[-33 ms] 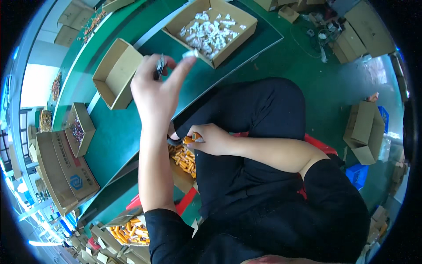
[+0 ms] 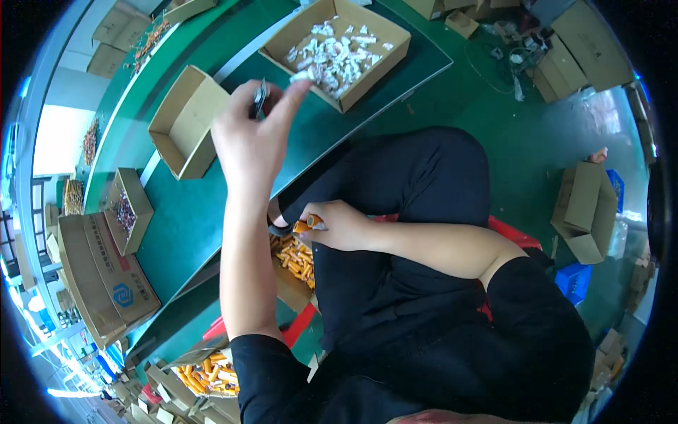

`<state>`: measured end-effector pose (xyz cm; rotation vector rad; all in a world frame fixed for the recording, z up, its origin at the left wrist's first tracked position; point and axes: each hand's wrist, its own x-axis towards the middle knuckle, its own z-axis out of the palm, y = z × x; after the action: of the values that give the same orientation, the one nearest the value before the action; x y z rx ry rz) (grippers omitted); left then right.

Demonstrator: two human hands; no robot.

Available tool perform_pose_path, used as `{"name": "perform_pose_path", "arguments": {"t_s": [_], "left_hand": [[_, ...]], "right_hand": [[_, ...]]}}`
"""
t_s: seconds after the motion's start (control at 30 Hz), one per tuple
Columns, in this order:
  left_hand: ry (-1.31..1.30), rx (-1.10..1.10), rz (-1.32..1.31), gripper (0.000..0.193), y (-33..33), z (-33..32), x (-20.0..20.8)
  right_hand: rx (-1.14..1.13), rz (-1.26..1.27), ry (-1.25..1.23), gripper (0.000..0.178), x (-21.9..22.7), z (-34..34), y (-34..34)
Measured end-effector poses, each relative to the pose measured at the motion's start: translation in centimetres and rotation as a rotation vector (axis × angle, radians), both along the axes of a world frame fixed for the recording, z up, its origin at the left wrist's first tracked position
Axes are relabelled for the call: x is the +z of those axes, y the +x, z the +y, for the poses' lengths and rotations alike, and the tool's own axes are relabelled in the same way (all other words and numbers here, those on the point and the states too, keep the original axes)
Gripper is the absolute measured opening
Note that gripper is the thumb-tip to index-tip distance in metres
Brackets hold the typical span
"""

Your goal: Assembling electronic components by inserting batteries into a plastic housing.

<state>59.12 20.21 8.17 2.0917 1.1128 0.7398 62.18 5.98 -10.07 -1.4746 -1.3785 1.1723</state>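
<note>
Left hand [image 2: 248, 145] is raised over the green worktop [image 2: 180, 226], at about 11 o'clock from the lap. Its fingers pinch a small dark metal piece [image 2: 260, 97], and its fingertips touch a white part [image 2: 302, 75] at the near edge of the white-parts box [image 2: 336, 49]. Right hand [image 2: 337, 225] sits low at the centre, closed on an orange piece [image 2: 305, 226], just above the carton of orange pieces [image 2: 295, 258] by the knees.

Risks, as I judge them:
- The left hand carries two things at once on a thin fingertip grip. The white part could slip and drop onto the worktop or off its edge to the floor.
- The metal piece is held only by the fingertips. Any twist of the wrist could flick it loose.
- The empty box [image 2: 185, 120] at 10 o'clock lies close to the forearm. A sweep back could knock it.
- The orange piece sticks out of the right hand over the gap between lap and worktop. A loose grip sends it down past the carton.
- The carton sits tilted near the knee. A leg shift could spill it.
</note>
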Motion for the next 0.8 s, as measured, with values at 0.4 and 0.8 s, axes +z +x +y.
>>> {"name": "perform_pose_path", "arguments": {"t_s": [0.4, 0.8], "left_hand": [[0.172, -0.253, 0.218, 0.021, 7.9, 7.7, -3.9], [0.097, -0.345, -0.073, 0.020, 8.6, 8.4, -5.4]], "right_hand": [[0.047, -0.141, -0.038, 0.032, -0.9, 1.1, 1.1], [0.084, -0.113, -0.076, 0.028, -1.6, 1.4, 1.1]]}}
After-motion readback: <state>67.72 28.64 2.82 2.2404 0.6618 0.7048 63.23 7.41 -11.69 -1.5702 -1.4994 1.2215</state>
